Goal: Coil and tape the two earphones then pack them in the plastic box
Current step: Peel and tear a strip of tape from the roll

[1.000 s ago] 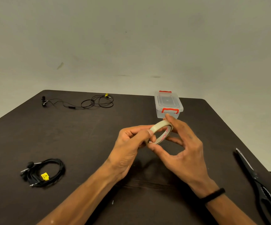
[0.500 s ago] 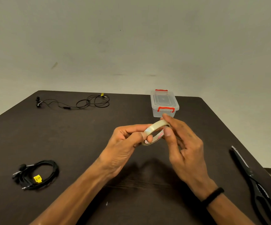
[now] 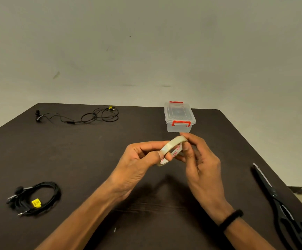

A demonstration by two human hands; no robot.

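One dark table [image 3: 92, 159] under a plain wall carries two earphones, coiled [image 3: 35, 199] at eight o'clock, loose [image 3: 92, 116] at eleven, one plastic box [image 3: 179, 117] at one, while my left hand [image 3: 139, 165] and right hand [image 3: 200, 163] pinch one tape roll [image 3: 171, 145].

Dark table [image 3: 92, 156], 2 earphones [image 3: 35, 199] [image 3: 92, 116], plastic box [image 3: 179, 118], seemingly black scissors [image 3: 282, 204]

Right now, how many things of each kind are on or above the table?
Earphones: 2, one coiled, one loose
Tape roll: 1, held by left hand and right hand
Plastic box: 1, lid on
Scissors: 1
Total: 5
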